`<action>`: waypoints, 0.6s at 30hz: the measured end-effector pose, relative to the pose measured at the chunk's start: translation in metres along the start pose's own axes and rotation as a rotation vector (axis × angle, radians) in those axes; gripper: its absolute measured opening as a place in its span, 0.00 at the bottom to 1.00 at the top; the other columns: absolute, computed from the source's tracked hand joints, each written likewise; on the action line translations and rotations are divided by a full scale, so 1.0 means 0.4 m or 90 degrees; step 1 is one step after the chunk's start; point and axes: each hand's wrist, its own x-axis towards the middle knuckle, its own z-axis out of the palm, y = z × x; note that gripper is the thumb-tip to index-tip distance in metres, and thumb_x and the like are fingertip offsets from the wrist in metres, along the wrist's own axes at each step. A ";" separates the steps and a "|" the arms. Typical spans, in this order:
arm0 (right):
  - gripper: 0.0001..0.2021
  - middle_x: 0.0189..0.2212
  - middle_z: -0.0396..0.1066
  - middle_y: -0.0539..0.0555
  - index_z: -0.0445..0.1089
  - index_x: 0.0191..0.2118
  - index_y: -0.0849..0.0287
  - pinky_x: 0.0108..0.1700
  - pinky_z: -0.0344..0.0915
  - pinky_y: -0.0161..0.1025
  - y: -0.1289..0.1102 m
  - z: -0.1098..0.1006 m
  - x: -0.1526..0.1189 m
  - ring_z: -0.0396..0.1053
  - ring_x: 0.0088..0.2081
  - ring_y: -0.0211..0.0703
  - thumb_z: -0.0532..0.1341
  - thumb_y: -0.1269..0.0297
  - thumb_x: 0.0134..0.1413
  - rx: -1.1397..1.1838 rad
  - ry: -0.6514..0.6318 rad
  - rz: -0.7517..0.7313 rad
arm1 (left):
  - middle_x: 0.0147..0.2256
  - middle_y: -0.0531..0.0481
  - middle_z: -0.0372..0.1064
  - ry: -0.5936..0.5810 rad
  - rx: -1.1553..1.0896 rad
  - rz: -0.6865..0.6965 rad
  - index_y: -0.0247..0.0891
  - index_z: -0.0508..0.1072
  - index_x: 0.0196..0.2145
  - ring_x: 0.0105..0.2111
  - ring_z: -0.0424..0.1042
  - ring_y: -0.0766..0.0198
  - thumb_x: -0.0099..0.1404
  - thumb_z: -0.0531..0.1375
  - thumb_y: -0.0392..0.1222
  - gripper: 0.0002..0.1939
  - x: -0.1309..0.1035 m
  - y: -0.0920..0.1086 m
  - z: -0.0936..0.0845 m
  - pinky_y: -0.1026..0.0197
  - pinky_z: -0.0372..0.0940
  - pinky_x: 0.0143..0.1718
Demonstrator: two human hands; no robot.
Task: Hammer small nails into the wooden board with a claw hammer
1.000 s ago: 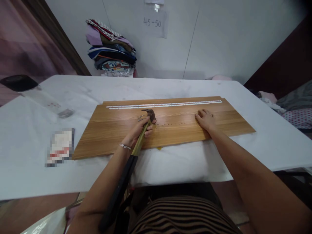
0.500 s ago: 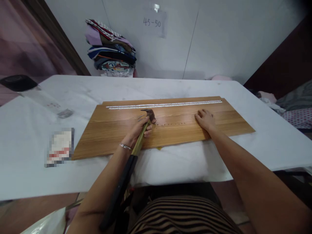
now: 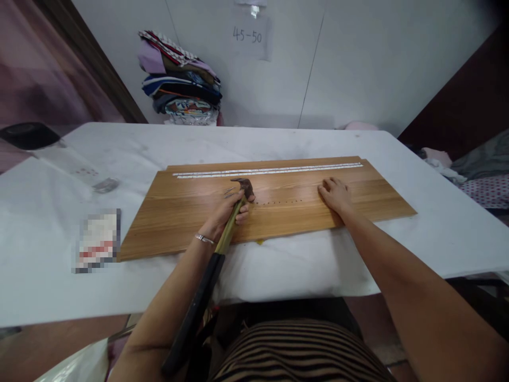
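Note:
My left hand (image 3: 222, 215), with a silver bangle at the wrist, is wrapped round a claw hammer (image 3: 228, 231) close below its metal head. The black grip slants down toward me along my forearm. By my left fingers are several thin nails (image 3: 229, 192); I cannot tell whether they lie on the board or are held. Under both hands is a wood-grain board (image 3: 191, 212). A row of small dark dots (image 3: 280, 202), possibly nail heads or holes, runs across it right of the hammer. My right hand (image 3: 336, 195) rests on the board's right part, fingers slightly bent, holding nothing.
Two white ruled strips (image 3: 270, 170) run along the board's far side. Left of the board lie a blurred-out packet (image 3: 97, 241) and a small clear bag (image 3: 106, 185) on the white-covered table (image 3: 51, 292). Folded clothes (image 3: 181, 79) are stacked against the wall behind.

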 end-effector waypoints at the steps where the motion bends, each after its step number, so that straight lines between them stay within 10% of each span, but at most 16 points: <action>1: 0.21 0.59 0.65 0.62 0.71 0.51 0.56 0.59 0.52 0.57 0.000 0.000 0.000 0.60 0.59 0.59 0.50 0.53 0.62 -0.002 0.000 0.000 | 0.18 0.59 0.56 -0.001 -0.001 0.000 0.33 0.68 0.37 0.11 0.51 0.75 0.65 0.58 0.52 0.16 0.000 -0.002 -0.001 0.70 0.48 0.11; 18: 0.20 0.58 0.66 0.62 0.71 0.51 0.56 0.58 0.53 0.57 -0.005 -0.004 -0.001 0.61 0.58 0.58 0.50 0.53 0.61 -0.003 -0.002 -0.002 | 0.18 0.59 0.57 0.014 0.006 -0.004 0.33 0.68 0.37 0.11 0.51 0.75 0.65 0.58 0.52 0.16 -0.002 -0.002 0.007 0.70 0.48 0.11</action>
